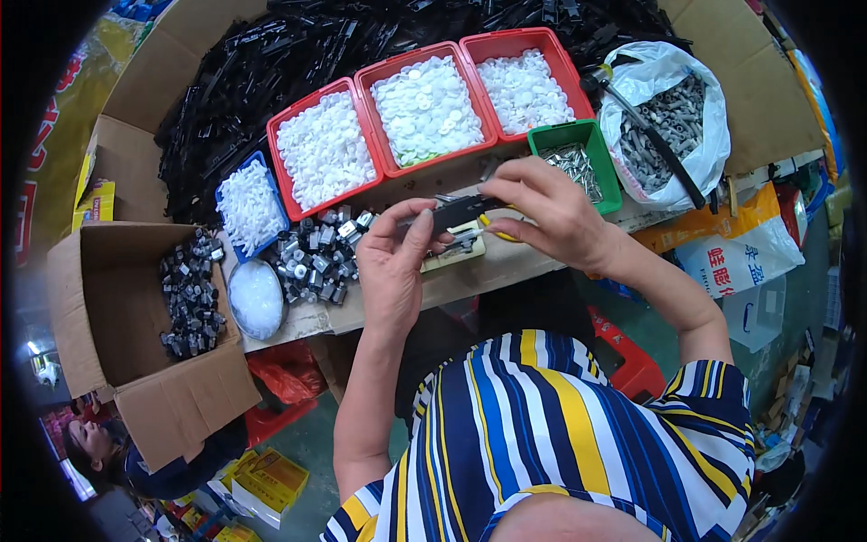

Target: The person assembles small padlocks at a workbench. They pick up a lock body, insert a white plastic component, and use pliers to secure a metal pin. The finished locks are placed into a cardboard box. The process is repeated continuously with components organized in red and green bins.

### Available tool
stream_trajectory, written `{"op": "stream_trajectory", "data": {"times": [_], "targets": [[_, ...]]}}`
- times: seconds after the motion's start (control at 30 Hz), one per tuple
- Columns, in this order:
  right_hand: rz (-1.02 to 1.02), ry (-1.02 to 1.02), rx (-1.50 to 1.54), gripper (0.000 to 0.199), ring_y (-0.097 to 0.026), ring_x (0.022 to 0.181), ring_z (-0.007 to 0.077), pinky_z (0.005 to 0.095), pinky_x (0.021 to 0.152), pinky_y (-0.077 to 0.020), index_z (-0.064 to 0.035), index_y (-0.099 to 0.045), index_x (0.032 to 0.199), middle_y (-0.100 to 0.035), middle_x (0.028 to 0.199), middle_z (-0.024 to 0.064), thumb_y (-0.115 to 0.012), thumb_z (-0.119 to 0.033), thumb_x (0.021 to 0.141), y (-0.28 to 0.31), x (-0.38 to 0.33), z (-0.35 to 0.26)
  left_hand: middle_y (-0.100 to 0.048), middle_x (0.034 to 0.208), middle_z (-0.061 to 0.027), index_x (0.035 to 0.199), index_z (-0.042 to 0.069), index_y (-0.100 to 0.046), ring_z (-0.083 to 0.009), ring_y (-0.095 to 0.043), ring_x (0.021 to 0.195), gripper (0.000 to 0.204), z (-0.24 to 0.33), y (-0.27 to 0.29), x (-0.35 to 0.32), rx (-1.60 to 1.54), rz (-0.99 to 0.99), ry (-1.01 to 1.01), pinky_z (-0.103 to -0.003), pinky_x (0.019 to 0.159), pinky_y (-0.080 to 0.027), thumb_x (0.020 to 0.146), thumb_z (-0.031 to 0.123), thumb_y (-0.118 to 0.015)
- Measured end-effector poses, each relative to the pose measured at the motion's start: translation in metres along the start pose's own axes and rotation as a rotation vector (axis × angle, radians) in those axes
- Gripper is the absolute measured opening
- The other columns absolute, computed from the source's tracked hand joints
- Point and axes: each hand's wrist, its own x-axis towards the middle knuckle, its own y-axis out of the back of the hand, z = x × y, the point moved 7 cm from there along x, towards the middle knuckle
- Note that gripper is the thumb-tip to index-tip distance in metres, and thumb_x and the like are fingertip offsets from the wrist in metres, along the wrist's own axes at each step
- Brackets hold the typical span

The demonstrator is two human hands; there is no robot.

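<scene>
Both hands meet over the near edge of the table [506,262]. The left hand [390,262] has its fingers closed around the left end of a small black part [456,212], and the right hand [546,212] pinches the same part from above at its right end, holding it just above a small cream block [459,253] lying on the table.

Behind the hands stand 3 red trays [366,86] filled with white round caps, a green tray [603,176] of shiny metal bits to their right, and a blue tray [226,185] of white pegs to their left. A white bag [704,81] of grey pieces sits at the far right. A brown cardboard box [99,307], open on top, holds dark metal parts on the left. Below the table's right side lie an orange package [700,221] and a white bag with blue marking [750,262].
</scene>
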Motion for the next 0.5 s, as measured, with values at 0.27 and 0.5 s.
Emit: {"op": "stream_trajectory", "data": {"times": [0.27,0.5], "targets": [[-0.140,-0.011,-0.062,0.041,-0.060,0.103,0.0214,0.0395,0.086,-0.0429,-0.0095,-0.065,0.116,-0.064,0.105,0.0032,-0.078,-0.022,0.079,-0.016,0.003,-0.013,-0.072,0.098,-0.0103,0.113,-0.003,-0.067,-0.0138,-0.071,0.078,0.021,-0.004,0.013,-0.015,-0.049,-0.035,0.016,-0.023,0.072,-0.056,0.095,0.008,-0.069],[-0.142,0.032,-0.072,0.038,-0.061,0.101,0.0209,0.0392,0.085,-0.0427,-0.0101,-0.066,0.112,-0.064,0.104,0.0028,-0.078,-0.024,0.079,-0.034,0.002,-0.022,-0.072,0.100,-0.0096,0.113,-0.003,-0.068,-0.0136,-0.070,0.077,0.021,-0.006,0.026,-0.022,0.014,0.001,0.031,-0.022,0.070,-0.056,0.095,0.008,-0.069]]}}
